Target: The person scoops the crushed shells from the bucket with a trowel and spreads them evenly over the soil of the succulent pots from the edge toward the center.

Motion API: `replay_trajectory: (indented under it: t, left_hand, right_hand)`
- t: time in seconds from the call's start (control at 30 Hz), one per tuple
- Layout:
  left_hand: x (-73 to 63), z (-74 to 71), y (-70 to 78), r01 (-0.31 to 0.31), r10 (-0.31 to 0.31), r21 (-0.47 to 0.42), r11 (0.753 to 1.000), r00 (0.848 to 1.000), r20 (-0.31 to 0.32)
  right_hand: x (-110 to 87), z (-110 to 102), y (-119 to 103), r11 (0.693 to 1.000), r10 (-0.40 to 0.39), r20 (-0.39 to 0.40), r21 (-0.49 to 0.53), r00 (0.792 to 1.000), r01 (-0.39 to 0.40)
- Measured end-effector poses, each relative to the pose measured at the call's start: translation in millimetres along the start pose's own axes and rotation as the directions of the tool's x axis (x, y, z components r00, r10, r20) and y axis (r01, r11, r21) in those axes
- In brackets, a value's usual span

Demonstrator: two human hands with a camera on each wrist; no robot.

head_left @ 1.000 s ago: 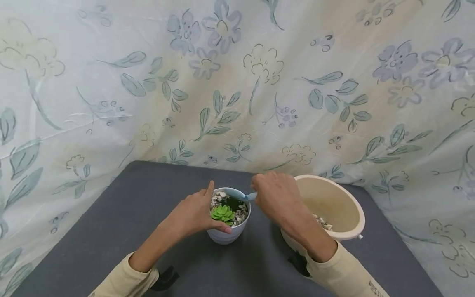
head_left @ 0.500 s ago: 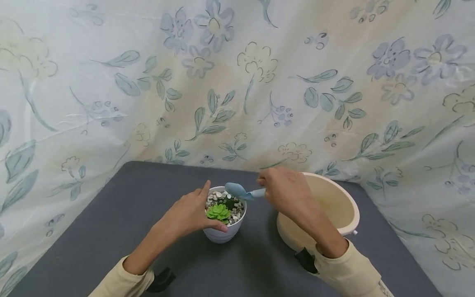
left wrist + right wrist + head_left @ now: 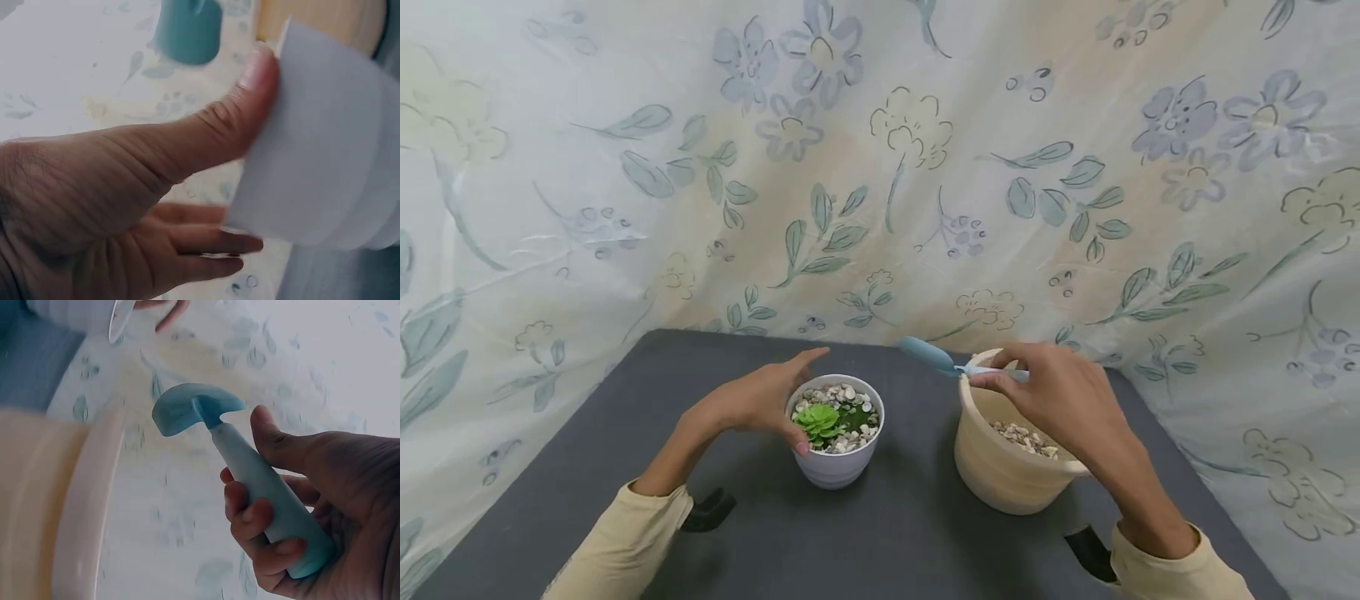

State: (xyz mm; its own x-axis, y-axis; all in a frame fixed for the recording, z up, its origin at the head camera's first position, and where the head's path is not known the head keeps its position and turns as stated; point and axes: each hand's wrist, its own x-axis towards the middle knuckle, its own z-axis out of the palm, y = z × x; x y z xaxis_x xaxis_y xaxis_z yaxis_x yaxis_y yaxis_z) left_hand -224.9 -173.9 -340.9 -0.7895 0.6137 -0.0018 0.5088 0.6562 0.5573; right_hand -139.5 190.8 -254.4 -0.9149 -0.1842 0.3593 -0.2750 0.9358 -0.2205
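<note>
My right hand [image 3: 1060,392] grips the handle of a small light-blue garden trowel [image 3: 928,356], its fingers curled round it in the right wrist view. The trowel's blade [image 3: 187,409] points left, past the rim of a cream bucket [image 3: 1000,467]. Pale pebbles [image 3: 1026,437] lie inside the bucket, below the hand. My left hand [image 3: 756,400] is beside a white pot [image 3: 835,471], its thumb against the near side and its fingers stretched out behind. In the pot, a bright green succulent [image 3: 818,421] stands among pebbles [image 3: 850,440], with a dark green patch at its right.
The pot and bucket stand on a dark grey table [image 3: 895,550], with a gap between them. A floral curtain [image 3: 880,167] hangs behind the table's far edge and along both sides.
My right hand has carried the trowel rightward, from over the pot to the bucket's rim. My left hand has loosened, its fingers shifting away from the pot's rim.
</note>
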Motion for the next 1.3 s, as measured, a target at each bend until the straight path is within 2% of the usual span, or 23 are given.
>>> replay_trajectory:
  t: [0.07,0.2,0.3,0.37,0.4,0.47,0.53,0.6,0.7,0.8,0.93,1.03,1.1,1.2,1.3]
  left_hand:
    - [4.8,-5.8,-1.8,-0.021,0.022,-0.013,1.0,0.998,0.056]
    - [14.8,-16.1,-4.1,-0.084,0.088,-0.029,0.996,0.981,0.174]
    - [19.3,-22.5,-4.1,-0.132,0.134,-0.021,0.991,0.965,0.227]
    - [22.0,-22.1,1.8,-0.169,0.165,-0.001,0.986,0.961,0.22]
    - [23.5,-19.8,7.7,-0.188,0.182,0.011,0.982,0.962,0.201]
    - [28.4,-9.8,24.6,-0.222,0.216,0.037,0.974,0.968,0.125]
    - [36.3,6.5,50.4,-0.248,0.247,0.06,0.967,0.969,0.025]
    - [46.7,26.7,80.1,-0.264,0.27,0.073,0.962,0.96,-0.08]
    - [62.4,57.0,120.0,-0.256,0.266,0.075,0.964,0.945,-0.189]
    - [74.4,82.4,144.4,-0.223,0.229,0.054,0.973,0.942,-0.245]
    - [79.9,99.5,151.5,-0.175,0.179,0.041,0.984,0.933,-0.314]
    - [82.1,105.1,153.1,-0.168,0.18,0.064,0.984,0.918,-0.354]
    - [84.0,106.9,154.8,-0.171,0.19,0.083,0.982,0.913,-0.36]
    - [86.6,107.8,156.9,-0.174,0.201,0.107,0.979,0.914,-0.352]
    - [88.4,108.3,157.9,-0.168,0.193,0.101,0.981,0.917,-0.35]
  right_hand:
    - [-7.6,-7.0,16.3,1.0,0.003,-0.027,-0.016,1.0,-0.004]
    - [-22.5,-17.7,52.8,0.993,-0.074,-0.126,-0.102,0.989,0.062]
    - [-30.1,-21.5,78.9,0.956,-0.198,-0.194,-0.254,0.961,0.146]
    - [-33.7,-22.8,94.2,0.922,-0.244,-0.189,-0.35,0.951,0.167]
    - [-34.7,-22.2,100.7,0.901,-0.267,-0.175,-0.395,0.948,0.181]
    - [-35.3,-18.6,109.9,0.871,-0.274,-0.125,-0.454,0.953,0.191]
    - [-33.2,-13.0,115.5,0.853,-0.25,-0.063,-0.486,0.966,0.19]
    - [-29.4,-5.4,118.8,0.839,-0.238,-0.025,-0.509,0.971,0.192]
    - [-20.9,7.8,122.7,0.812,-0.241,0.007,-0.545,0.97,0.206]
    - [-13.3,22.8,123.9,0.788,-0.269,0.022,-0.57,0.963,0.234]
    - [-2.2,47.9,116.8,0.779,-0.305,0.054,-0.56,0.951,0.282]
    - [2.4,60.5,114.7,0.781,-0.316,0.063,-0.549,0.947,0.297]
    - [3.8,63.8,115.0,0.788,-0.305,0.058,-0.545,0.951,0.286]
    - [4.8,64.3,116.3,0.825,-0.281,0.064,-0.494,0.957,0.275]
    - [6.5,63.3,116.4,0.865,-0.273,0.107,-0.409,0.956,0.292]
